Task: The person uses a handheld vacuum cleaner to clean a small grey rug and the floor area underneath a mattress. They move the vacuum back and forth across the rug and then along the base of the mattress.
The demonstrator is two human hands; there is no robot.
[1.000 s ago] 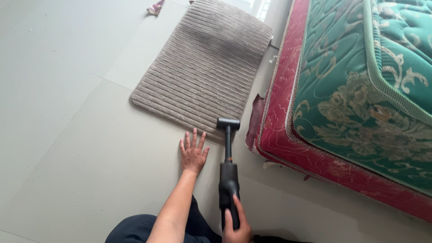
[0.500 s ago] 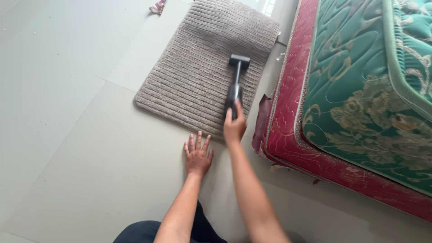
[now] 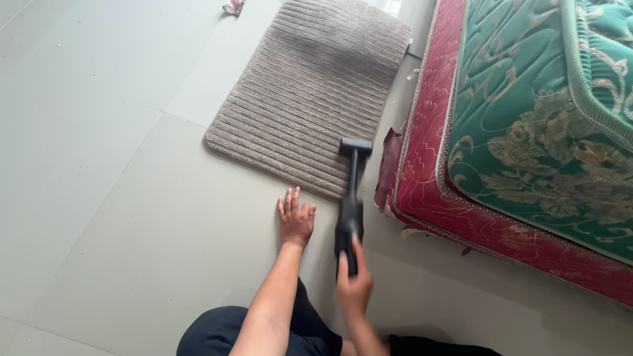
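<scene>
Right hand [image 3: 355, 285] fingers wrapped tight around the rear grip of a black handheld vacuum [image 3: 349, 217], thumb laid along the top, pointing forward. Nozzle head [image 3: 356, 146] down on the near right corner of the ribbed brown mat [image 3: 310, 99], tube running straight back to the hand. Left hand [image 3: 295, 217] flat on the pale floor tile [image 3: 132, 217], fingers held loosely together and pointing ahead, just short of the mat's near edge, not touching it. Mat lying slantwise on the tile, right edge close beside the red mattress base [image 3: 422, 151], green patterned mattress [image 3: 547, 112] stacked above. Torn flap of red fabric [image 3: 386, 168] hanging at the base corner, just beside the nozzle. Small scrap of cloth [image 3: 233, 6] on the floor past the mat's far left corner. For a clean pass, probably best to keep the nozzle flat to the pile, run along the ribs rather than across, steer clear of the loose flap so it does not get sucked in, and maybe shift the bracing palm onto the mat edge to stop it creeping.
</scene>
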